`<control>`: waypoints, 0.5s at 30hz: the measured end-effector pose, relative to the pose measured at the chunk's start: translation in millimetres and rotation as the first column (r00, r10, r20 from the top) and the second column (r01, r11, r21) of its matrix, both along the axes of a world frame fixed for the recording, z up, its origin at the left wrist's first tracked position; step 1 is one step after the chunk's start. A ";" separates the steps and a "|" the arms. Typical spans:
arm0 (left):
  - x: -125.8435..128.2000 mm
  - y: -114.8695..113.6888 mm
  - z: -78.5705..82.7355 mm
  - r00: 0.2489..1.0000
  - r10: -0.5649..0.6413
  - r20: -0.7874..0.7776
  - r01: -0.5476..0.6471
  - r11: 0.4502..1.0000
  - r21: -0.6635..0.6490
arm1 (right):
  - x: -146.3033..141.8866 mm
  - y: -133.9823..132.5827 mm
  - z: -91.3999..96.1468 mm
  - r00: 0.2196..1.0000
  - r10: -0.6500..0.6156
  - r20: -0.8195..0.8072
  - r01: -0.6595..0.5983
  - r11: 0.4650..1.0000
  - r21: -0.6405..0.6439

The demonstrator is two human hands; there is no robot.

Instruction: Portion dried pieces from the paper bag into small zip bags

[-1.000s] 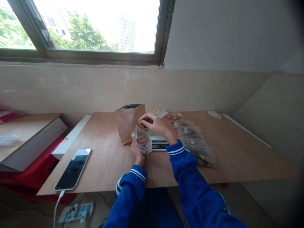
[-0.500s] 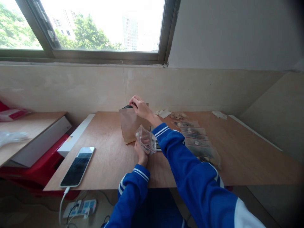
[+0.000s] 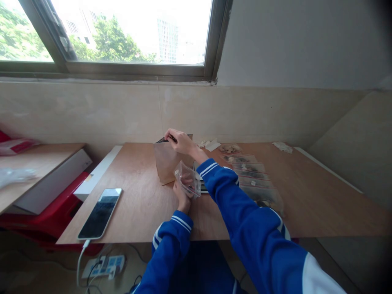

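Reaching across with my right hand (image 3: 180, 141), I am bringing its bunched fingers to the open mouth of the brown kraft paper pouch (image 3: 167, 165). The pouch is standing upright on the wooden table (image 3: 137, 196), toward the far side. My fingertips are sitting right at the pouch's dark rim, and I cannot tell whether they are pinching anything or only touching it.

My left hand (image 3: 183, 200) is gripping a small clear zip bag (image 3: 187, 179) from below, fingers closed around its bottom. I am holding the bag tilted above the table, just beside the pouch on its near right side. It seems to have a few small bits inside, though the plastic is too blurred to be sure.

Behind the bag, a digital scale (image 3: 202, 186) is peeking out, mostly covered by the bag and my blue sleeve. A row of filled clear packets (image 3: 251, 176) is lying flat to the right of that sleeve, running from the far edge toward me. A smartphone (image 3: 100, 212) is lying screen-up near the table's left corner, its white cable (image 3: 80, 255) hanging down toward a power strip (image 3: 104, 264) on the floor.
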State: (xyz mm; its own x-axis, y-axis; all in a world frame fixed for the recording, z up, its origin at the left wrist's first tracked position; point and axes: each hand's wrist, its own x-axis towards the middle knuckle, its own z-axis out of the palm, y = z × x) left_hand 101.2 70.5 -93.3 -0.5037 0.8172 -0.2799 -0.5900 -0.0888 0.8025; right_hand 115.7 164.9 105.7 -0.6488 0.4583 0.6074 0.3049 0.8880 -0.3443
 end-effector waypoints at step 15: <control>1.1 -4.7 9.1 0.999 0.037 -0.002 -0.037 0.998 0.053 | -0.5 -3.1 17.9 0.920 -0.215 0.327 0.235 0.972 -0.025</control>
State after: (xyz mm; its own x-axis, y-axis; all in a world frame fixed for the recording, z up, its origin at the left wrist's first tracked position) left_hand 102.3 65.9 -84.2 -0.5346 0.8116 -0.2355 -0.5835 -0.1528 0.7976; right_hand 115.2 161.8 123.5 -0.6793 0.6450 0.3501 0.5972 0.7631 -0.2472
